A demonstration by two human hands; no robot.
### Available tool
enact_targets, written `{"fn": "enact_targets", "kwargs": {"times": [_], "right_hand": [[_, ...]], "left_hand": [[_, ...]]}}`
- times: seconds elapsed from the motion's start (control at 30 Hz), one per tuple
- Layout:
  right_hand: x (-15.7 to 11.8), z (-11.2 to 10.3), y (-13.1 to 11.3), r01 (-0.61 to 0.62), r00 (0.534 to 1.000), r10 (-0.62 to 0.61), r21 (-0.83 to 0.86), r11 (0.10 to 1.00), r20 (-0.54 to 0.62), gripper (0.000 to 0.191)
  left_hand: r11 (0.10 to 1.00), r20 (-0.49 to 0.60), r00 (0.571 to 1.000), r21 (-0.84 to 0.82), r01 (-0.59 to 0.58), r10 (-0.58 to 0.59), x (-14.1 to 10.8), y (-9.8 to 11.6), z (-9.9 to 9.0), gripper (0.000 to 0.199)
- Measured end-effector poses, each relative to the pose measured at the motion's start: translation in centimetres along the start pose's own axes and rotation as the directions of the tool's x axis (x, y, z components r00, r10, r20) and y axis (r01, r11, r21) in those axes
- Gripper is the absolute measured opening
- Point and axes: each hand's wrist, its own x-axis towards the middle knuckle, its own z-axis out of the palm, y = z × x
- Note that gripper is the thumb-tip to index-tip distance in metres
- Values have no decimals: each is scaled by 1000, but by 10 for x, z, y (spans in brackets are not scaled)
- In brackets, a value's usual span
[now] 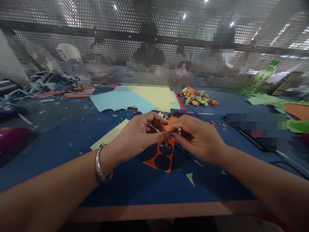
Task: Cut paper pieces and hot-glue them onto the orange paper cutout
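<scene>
My left hand (pixel 142 132) and my right hand (pixel 198 137) meet at their fingertips above the middle of the blue table. The fingers of both are closed in a pinch around something small and dark that I cannot make out. Beneath them lies an orange paper (pixel 170 158) with round holes cut in it. A pale yellow paper (pixel 113 133) lies partly behind my left hand. Just beyond my hands is a dark purple tool (pixel 185 113) with a thin metal shaft. A small green paper scrap (pixel 190 178) rests nearer the front edge.
Blue paper (pixel 118 100) and yellow paper (pixel 154 95) lie farther back, beside a pile of folded paper pieces (pixel 199 97). A bottle (pixel 77 69) stands back left, a green bottle (pixel 263 77) back right. A black device (pixel 256 132) lies right. People show behind the perforated screen (pixel 116 38).
</scene>
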Motion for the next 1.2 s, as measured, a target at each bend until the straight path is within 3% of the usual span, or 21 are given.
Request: {"fn": "enact_targets", "kwargs": {"times": [0.43, 0.9, 1.2], "right_hand": [[1, -2, 2, 17, 998, -23, 96, 995, 62, 17], [0, -1, 4, -1, 996, -12, 131, 991, 92, 20], [-1, -1, 7, 6, 998, -12, 97, 995, 61, 17]], "left_hand": [[998, 5, 1000, -61, -12, 13, 1, -2, -1, 38], [1000, -4, 1000, 5, -24, 24, 3, -1, -3, 40], [993, 27, 993, 28, -116, 115, 2, -1, -3, 20]]}}
